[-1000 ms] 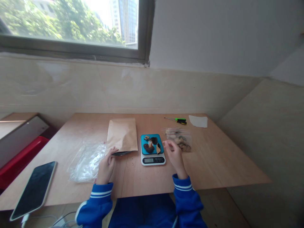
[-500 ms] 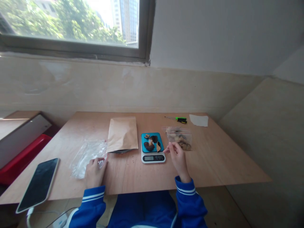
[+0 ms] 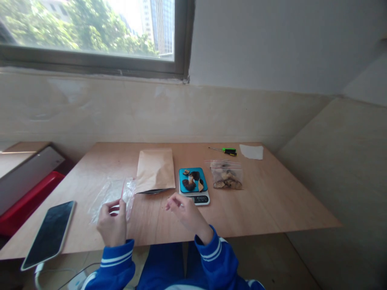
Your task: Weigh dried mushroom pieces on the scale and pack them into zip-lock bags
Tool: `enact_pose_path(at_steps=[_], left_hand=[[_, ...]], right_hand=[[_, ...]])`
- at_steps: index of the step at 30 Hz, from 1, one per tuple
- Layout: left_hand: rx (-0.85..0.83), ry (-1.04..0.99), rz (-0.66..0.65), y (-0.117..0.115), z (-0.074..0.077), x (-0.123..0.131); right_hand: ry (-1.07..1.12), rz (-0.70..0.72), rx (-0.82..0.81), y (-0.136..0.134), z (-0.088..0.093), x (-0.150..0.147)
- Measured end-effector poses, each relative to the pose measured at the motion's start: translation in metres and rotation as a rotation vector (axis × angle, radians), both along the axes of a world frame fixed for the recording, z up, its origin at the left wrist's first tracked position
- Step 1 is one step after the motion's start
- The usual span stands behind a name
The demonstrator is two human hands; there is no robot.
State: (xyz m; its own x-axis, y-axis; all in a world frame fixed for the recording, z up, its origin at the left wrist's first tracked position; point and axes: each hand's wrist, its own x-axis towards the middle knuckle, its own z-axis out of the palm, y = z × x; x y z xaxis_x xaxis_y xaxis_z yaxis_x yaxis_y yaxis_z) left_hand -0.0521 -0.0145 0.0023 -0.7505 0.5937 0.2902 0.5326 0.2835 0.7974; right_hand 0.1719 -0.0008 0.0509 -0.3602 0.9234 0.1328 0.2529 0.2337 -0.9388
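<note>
My left hand (image 3: 113, 219) pinches the edge of a clear plastic zip bag (image 3: 105, 195) with a red seal line, raising that edge while the rest lies crumpled on the table. My right hand (image 3: 186, 209) is over the table just in front of a small kitchen scale (image 3: 205, 199), its fingers loosely bent and apart, nothing visible in them. It hides part of the scale's display. Several pieces of dried mushroom (image 3: 190, 184) rest on the scale's blue plate. Right of the scale lies a zip bag of dried mushrooms (image 3: 227, 177).
A brown paper pouch (image 3: 155, 169) lies left of the scale. Behind are a screwdriver with a green and black handle (image 3: 226, 150) and a white paper piece (image 3: 251, 152). A tablet with a cable (image 3: 50, 233) lies at the table's left edge, near a red stool (image 3: 33, 197).
My right hand has moved left from beside the mushroom bag to the front of the scale. My left hand has shifted slightly left, turned up and raised the empty bag's edge.
</note>
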Motion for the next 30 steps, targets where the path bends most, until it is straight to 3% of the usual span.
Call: enact_pose_path(at_steps=[2,4,7,9,11,16,19,23,26,30], left_hand=[[0.127,-0.027,-0.073,-0.002,0.014,0.016],[0.244,-0.026,-0.275,-0.003,0.022,0.032],[0.328,-0.014,-0.511,-0.005,0.024,0.051],[0.347,-0.002,-0.534,-0.006,0.022,0.057],[0.365,0.019,-0.437,-0.006,0.022,0.056],[0.441,0.256,0.059,-0.002,0.026,0.025],[0.348,0.442,0.115,0.005,0.013,0.0],[-0.066,0.44,-0.196,0.018,-0.019,-0.012],[-0.091,0.388,-0.295,0.03,-0.036,-0.002],[-0.005,0.456,-0.59,0.049,-0.044,0.014]], right_hand=[[0.007,0.037,-0.017,-0.007,-0.001,-0.022],[0.069,0.001,-0.033,-0.011,-0.002,-0.038],[0.166,-0.068,-0.068,-0.008,-0.009,-0.049],[0.179,-0.1,-0.072,-0.001,-0.018,-0.049],[0.135,-0.133,-0.06,0.007,-0.031,-0.047],[-0.025,-0.078,-0.101,0.012,-0.061,-0.053],[-0.044,-0.022,-0.135,0.009,-0.07,-0.061],[-0.08,-0.003,-0.13,0.008,-0.074,-0.062],[-0.101,-0.013,-0.085,0.01,-0.074,-0.055],[-0.088,-0.078,-0.008,0.014,-0.071,-0.041]])
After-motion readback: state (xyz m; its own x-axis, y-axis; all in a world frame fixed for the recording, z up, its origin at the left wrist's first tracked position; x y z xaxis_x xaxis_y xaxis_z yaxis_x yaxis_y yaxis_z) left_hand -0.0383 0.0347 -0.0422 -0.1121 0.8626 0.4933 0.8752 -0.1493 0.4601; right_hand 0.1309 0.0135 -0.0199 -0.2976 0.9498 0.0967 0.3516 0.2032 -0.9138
